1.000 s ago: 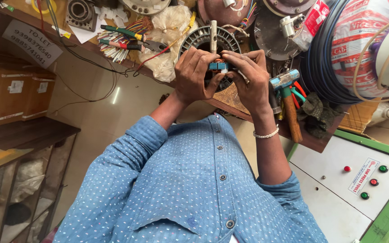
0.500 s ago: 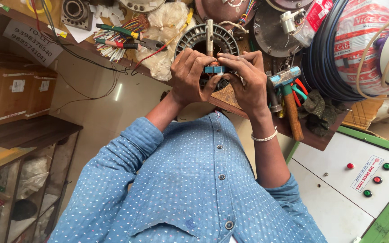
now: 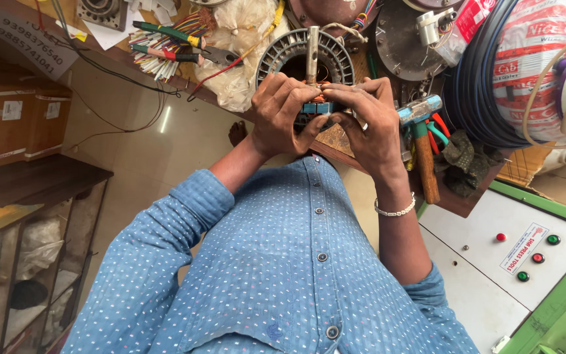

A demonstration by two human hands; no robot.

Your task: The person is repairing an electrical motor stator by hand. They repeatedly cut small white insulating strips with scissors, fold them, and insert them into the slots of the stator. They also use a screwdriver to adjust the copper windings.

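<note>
Both my hands meet over a small blue and orange part [image 3: 314, 107] at the front of a round grey finned motor stator [image 3: 304, 56] with a metal shaft standing from its middle. My left hand [image 3: 283, 115] grips the part from the left, fingers curled. My right hand [image 3: 368, 121], a bead bracelet on its wrist, pinches it from the right. The stator rests on a cluttered wooden bench [image 3: 456, 196]. My fingers hide most of the part.
A hammer with a wooden handle [image 3: 424, 157] lies right of my hands. Pliers and bundled coloured wires [image 3: 171, 42] and a plastic bag [image 3: 237, 59] lie to the left. Coiled cable [image 3: 486, 85] sits at the right; a white panel with red and green buttons [image 3: 525, 255] is below.
My hands have stayed together on the small part at the stator, with only slight finger shifts; the view has drifted a little.
</note>
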